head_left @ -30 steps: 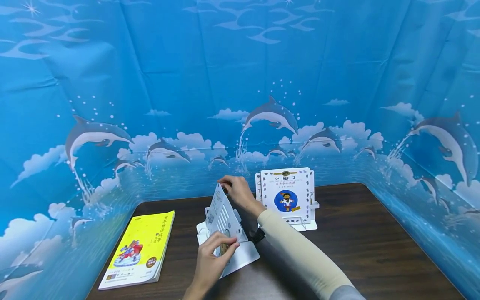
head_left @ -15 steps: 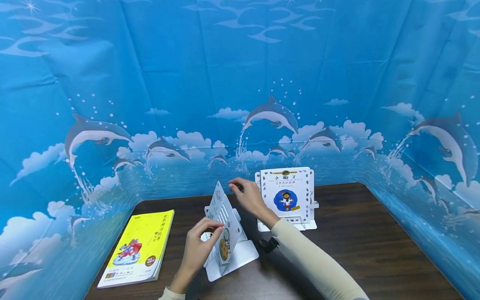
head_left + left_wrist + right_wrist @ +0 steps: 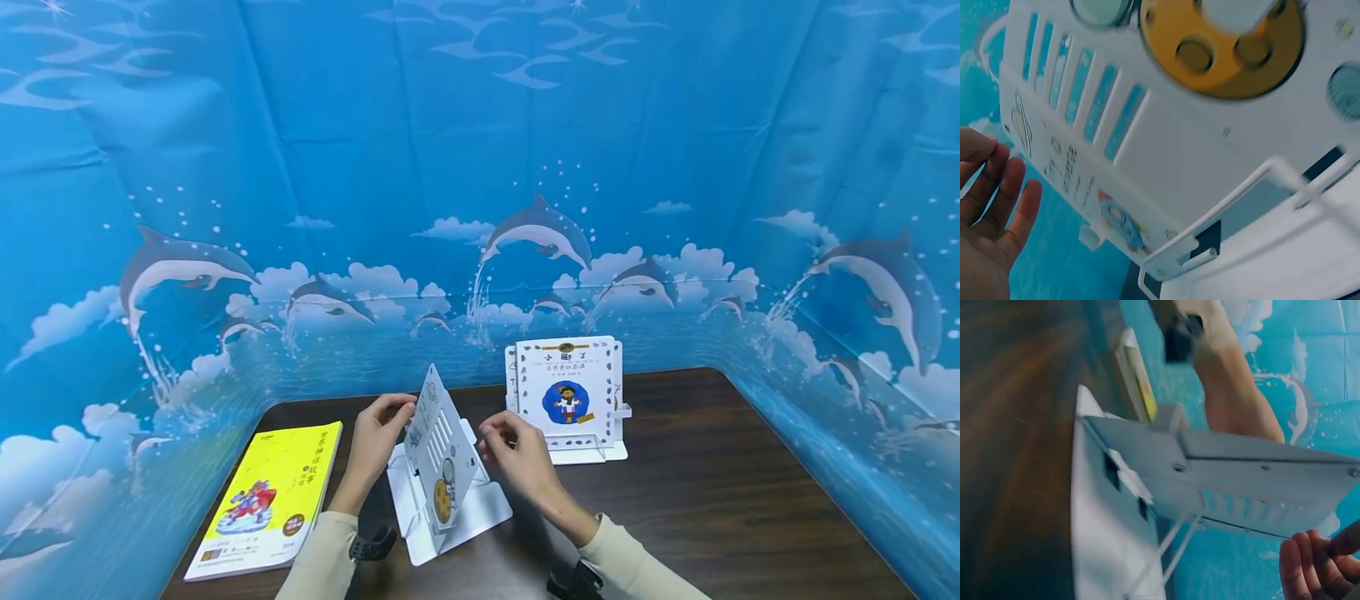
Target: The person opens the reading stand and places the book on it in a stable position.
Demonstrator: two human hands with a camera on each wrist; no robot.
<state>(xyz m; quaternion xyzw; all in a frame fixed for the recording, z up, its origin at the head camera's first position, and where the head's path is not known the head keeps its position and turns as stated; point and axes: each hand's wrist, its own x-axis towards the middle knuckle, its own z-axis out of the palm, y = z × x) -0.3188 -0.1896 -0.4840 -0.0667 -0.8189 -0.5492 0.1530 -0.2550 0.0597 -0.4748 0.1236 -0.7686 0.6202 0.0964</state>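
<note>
A white metal book stand [image 3: 441,454] with cartoon space prints stands at mid-table, its slotted back panel raised and tilted over a flat base. Beside the panel's left edge is my left hand [image 3: 377,433], fingers loosely bent. In the left wrist view, the left hand [image 3: 994,206] looks just apart from the panel [image 3: 1147,156], above a wire page holder [image 3: 1210,219]. My right hand [image 3: 521,458] is on the panel's other side, fingers loosely curled. The right wrist view has the right hand [image 3: 1319,562] close by the panel's edge; contact is hard to tell. Neither hand visibly grips anything.
A second white stand [image 3: 588,456] at the back holds a white picture book [image 3: 567,375] upright. To the left a yellow-covered book [image 3: 281,475] lies flat on the dark wooden table [image 3: 697,483]. A blue dolphin-print curtain [image 3: 420,208] surrounds the table's back and sides.
My right hand has come down from the panel's top corner to its right side. My left hand has moved from the lower front up to the panel's left edge. The panel stays raised.
</note>
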